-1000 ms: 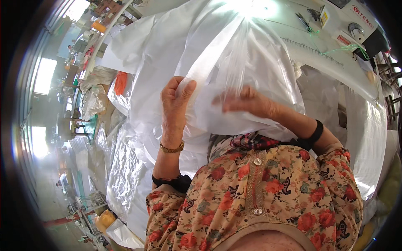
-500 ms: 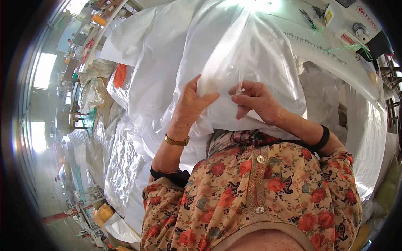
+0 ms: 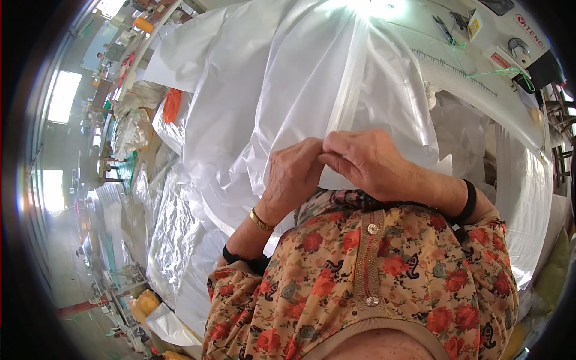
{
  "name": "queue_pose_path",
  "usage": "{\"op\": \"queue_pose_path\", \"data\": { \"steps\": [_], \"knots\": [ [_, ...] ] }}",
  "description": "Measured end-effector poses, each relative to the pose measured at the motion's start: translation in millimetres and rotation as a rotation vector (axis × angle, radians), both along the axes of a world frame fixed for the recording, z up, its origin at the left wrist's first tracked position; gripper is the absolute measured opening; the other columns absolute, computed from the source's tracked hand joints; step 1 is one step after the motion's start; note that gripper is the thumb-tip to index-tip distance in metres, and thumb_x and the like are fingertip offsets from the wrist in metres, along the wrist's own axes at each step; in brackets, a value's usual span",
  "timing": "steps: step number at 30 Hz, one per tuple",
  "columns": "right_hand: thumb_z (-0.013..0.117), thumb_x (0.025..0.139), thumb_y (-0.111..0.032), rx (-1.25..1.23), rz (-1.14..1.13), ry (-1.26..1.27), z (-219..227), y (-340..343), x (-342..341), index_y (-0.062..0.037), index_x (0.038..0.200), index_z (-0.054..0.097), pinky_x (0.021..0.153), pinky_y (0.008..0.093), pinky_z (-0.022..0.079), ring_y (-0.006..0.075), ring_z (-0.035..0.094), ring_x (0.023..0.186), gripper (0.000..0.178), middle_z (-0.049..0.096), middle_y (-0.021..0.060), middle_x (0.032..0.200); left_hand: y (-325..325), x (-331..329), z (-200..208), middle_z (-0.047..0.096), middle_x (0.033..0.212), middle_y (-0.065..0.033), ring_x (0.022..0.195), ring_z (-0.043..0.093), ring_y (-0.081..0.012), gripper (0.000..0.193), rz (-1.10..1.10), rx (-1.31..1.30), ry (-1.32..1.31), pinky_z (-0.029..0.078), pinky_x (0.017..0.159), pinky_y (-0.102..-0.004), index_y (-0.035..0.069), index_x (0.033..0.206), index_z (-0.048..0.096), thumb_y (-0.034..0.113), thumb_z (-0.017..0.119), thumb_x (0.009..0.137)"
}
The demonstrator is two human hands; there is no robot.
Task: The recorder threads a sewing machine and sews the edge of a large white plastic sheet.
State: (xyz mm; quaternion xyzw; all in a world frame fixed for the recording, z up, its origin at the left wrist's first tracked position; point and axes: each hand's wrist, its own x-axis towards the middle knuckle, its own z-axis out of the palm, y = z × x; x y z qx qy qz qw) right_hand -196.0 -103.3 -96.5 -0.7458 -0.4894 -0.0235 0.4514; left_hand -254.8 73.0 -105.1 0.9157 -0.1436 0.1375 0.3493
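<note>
Floral top (image 3: 336, 258): sitting closest, below both hands.
Left hand (image 3: 293, 174): curling against the right, hiding its fingertips, leaving its grip impossible to tell.
Right hand (image 3: 375, 165): pressing thumb and forefinger together, apparently pinching an edge of the white plastic sheet (image 3: 288, 78) draping from the counter (image 3: 414, 27) toward the waist.
Narrow folded strip (image 3: 349, 81): running from the fingers toward a glaring light (image 3: 363, 8); probably calling for even tension, level edges and a flat, uncreased fold.
Snips (image 3: 443, 27): lying beyond, near a white machine (image 3: 510, 27).
Window (image 3: 64, 96): glowing at far left.
</note>
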Motion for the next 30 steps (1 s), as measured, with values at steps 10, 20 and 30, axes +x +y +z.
{"op": "queue_pose_path", "data": {
  "steps": [10,20,30],
  "knots": [
    [0.061,0.083,-0.016,-0.301,0.172,-0.124,-13,2,-5,-0.0031,0.087,0.048,0.044,0.0386,0.045,0.0282,0.061,0.051,0.018,0.056,0.0090,0.056,12,-2,-17,0.059,0.078,-0.0045,0.072,0.053,-0.0099,0.007,-0.086,-0.322,0.344,0.044,0.062,-0.0263,-0.002,0.090,0.059,0.000,0.056,0.084],
    [0.055,0.080,-0.011,-0.349,0.265,-0.246,-17,-2,-4,-0.0043,0.090,0.052,0.048,0.0382,0.048,0.0299,0.063,0.057,0.012,0.060,0.0066,0.064,2,6,-8,0.058,0.068,0.0045,0.061,0.049,-0.0003,0.018,-0.012,-0.591,0.632,0.036,0.052,-0.0161,0.003,0.098,0.055,0.021,0.054,0.096],
    [0.065,0.081,-0.010,0.010,-0.952,-0.272,-105,-89,62,-0.0002,0.120,0.051,0.088,0.0440,0.043,0.0387,0.055,0.099,0.042,0.057,0.0183,0.111,4,10,-23,0.048,0.059,0.0077,0.054,0.039,-0.0003,0.014,0.033,-0.619,0.303,0.031,0.048,-0.0198,0.002,0.082,0.055,0.011,0.059,0.092]
  ]
}}
